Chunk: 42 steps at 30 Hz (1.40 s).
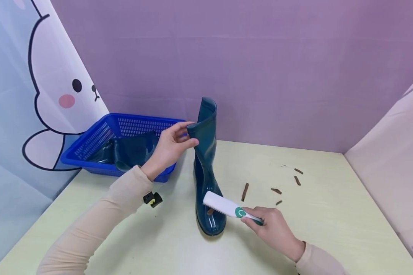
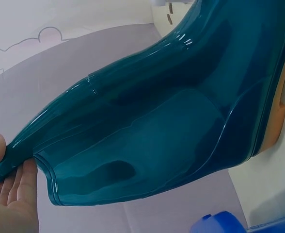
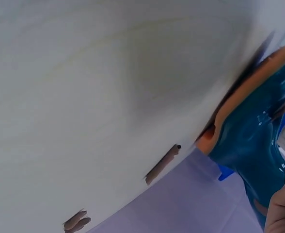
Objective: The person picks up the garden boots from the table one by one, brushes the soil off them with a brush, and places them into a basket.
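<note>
A glossy dark teal rubber boot [image 1: 206, 152] stands upright on the table, its toe toward me. My left hand [image 1: 172, 147] pinches the rim of its shaft between thumb and fingers; the left wrist view shows that grip at the boot's top edge. In my right hand [image 1: 273, 227] is a white and green scrub brush [image 1: 221, 203], held by its handle. The bristles face down over the boot's foot, close to a brown strip [image 1: 210, 211] lying on it. Whether bristles touch the boot, I cannot tell.
A blue plastic basket [image 1: 86, 165] stands at the back left, with another teal boot [image 1: 134, 149] lying inside. Several brown strips, one of them a longer piece [image 1: 245, 191], are scattered on the table [image 1: 330, 221] right of the upright boot. A purple cloth [image 1: 261, 76] hangs behind.
</note>
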Each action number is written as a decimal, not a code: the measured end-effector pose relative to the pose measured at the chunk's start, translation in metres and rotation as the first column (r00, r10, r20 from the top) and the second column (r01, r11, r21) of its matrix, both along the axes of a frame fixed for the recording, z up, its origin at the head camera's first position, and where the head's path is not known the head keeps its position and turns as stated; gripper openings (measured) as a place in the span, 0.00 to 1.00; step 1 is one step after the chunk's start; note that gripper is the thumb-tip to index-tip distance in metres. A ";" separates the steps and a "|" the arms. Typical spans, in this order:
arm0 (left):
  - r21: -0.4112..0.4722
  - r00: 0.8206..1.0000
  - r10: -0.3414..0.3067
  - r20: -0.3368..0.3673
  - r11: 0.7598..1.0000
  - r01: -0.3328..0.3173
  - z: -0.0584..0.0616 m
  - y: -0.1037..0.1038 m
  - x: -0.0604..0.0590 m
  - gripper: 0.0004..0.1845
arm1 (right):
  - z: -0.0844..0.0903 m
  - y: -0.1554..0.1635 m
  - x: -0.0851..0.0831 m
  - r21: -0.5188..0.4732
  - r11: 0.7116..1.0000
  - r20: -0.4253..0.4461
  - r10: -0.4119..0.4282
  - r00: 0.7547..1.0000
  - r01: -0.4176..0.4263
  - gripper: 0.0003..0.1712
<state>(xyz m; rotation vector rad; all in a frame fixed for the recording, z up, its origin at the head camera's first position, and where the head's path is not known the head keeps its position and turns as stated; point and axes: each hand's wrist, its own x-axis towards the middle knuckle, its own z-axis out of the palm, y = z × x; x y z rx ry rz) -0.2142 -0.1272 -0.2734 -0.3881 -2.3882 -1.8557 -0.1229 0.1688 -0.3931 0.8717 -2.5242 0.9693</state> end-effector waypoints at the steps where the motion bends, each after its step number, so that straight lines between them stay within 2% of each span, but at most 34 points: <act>1: -0.002 1.000 0.000 -0.001 1.000 0.000 -0.001 0.000 0.000 0.25 | -0.001 0.000 0.000 0.013 1.000 -0.013 -0.001 1.000 0.001 0.12; 8: -0.008 1.000 -0.001 -0.012 1.000 0.001 -0.005 0.000 -0.002 0.25 | -0.010 0.010 0.004 0.052 0.998 -0.054 0.022 0.998 -0.019 0.14; 17: -0.001 1.000 -0.001 0.007 1.000 0.001 -0.006 0.001 0.000 0.25 | -0.015 0.017 0.008 0.035 0.999 -0.083 0.040 0.996 -0.037 0.14; 24: -0.004 1.000 0.004 0.010 1.000 -0.004 -0.007 0.000 -0.001 0.25 | -0.014 0.023 0.011 0.035 0.999 -0.050 0.040 0.998 -0.038 0.13; 33: 0.001 1.000 0.012 -0.016 1.000 -0.012 -0.001 -0.002 0.000 0.24 | -0.007 0.021 0.008 -0.103 0.994 0.066 -0.016 0.998 0.023 0.12; 39: 0.001 1.000 0.003 -0.007 1.000 -0.003 0.001 -0.004 0.001 0.25 | -0.006 0.010 0.004 -0.080 0.997 0.111 0.005 0.994 0.004 0.12; 42: -0.003 1.000 0.004 -0.004 1.000 -0.004 0.001 -0.005 0.002 0.25 | -0.006 0.010 0.005 -0.048 0.999 0.106 0.019 0.994 -0.014 0.11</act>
